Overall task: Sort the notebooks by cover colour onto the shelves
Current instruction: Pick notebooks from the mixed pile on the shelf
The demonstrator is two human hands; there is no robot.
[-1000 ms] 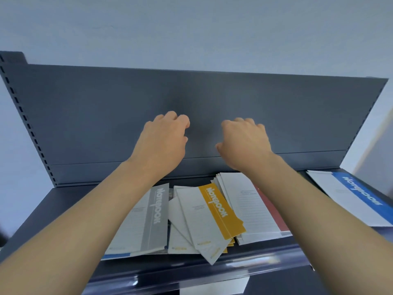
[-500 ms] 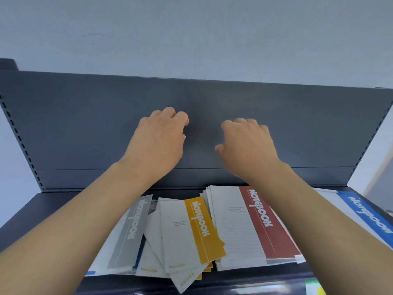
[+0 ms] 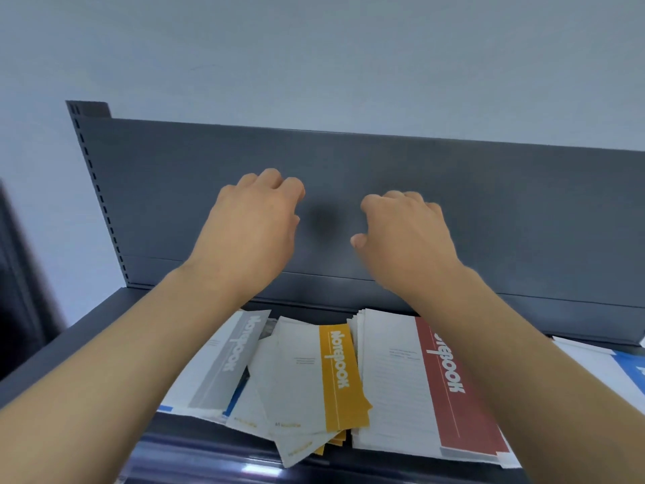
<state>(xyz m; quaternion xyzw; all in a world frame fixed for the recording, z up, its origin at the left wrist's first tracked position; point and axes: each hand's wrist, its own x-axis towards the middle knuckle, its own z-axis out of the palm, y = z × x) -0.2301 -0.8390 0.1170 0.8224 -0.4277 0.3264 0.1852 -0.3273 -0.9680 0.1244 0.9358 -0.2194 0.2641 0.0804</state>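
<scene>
The dark grey metal shelf (image 3: 87, 344) carries all the notebooks, lying flat in a loose row in front of its upright grey back panel (image 3: 523, 211). From the left: a white notebook with a grey cover stripe (image 3: 227, 358), a fanned heap of white notebooks with a yellow stripe (image 3: 340, 375), and a neat stack topped by a white notebook with a red stripe (image 3: 453, 396). At the far right lies a white notebook with a blue stripe (image 3: 628, 368), apart from the rest.

Both hands are raised above the notebooks and before the back panel. The left hand (image 3: 251, 232) and the right hand (image 3: 405, 239) each have loosely curled fingers and grip nothing.

The fingertips are hidden behind the knuckles. The right forearm covers part of the red stack. The blue-striped notebook is cut off by the frame edge. A blue-edged cover (image 3: 234, 399) peeps from under the grey one. How many notebooks each pile holds cannot be counted.
</scene>
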